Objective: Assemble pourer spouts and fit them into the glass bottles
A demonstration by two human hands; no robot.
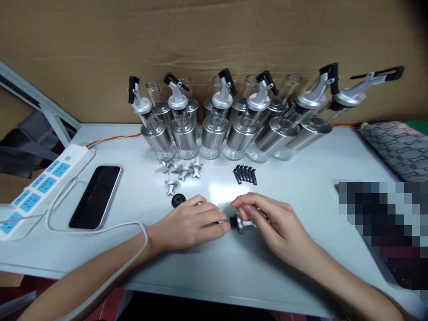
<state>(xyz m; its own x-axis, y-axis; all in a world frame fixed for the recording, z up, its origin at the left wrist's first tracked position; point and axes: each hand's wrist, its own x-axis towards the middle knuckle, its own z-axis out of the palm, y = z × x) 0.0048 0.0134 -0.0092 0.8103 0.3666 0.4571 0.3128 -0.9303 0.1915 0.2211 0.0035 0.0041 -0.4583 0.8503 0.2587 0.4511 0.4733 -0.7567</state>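
Observation:
Above the front half of the table, a silver bottle pourer (pixel 239 223) with a black stopper end lies between my two hands. My left hand (pixel 190 225) comes from the left and has its fingertips closed at the black stopper end. The fingers of my right hand (pixel 276 225) are closed round the silver spout side, hiding part of it. Just beyond my left fingers sits a round black ring-like part (pixel 178 200). Farther back lie several loose silver pourer pieces (pixel 183 172). A row of small black levers (pixel 244 174) lies beyond my right hand.
Several glass-and-steel bottles (pixel 182 133) stand at the back, the front ones topped with pourers. A phone (pixel 96 197) and a white power strip (pixel 43 189) lie left. A white cable (pixel 137 223) crosses my left forearm. Patterned fabric (pixel 397 147) sits right.

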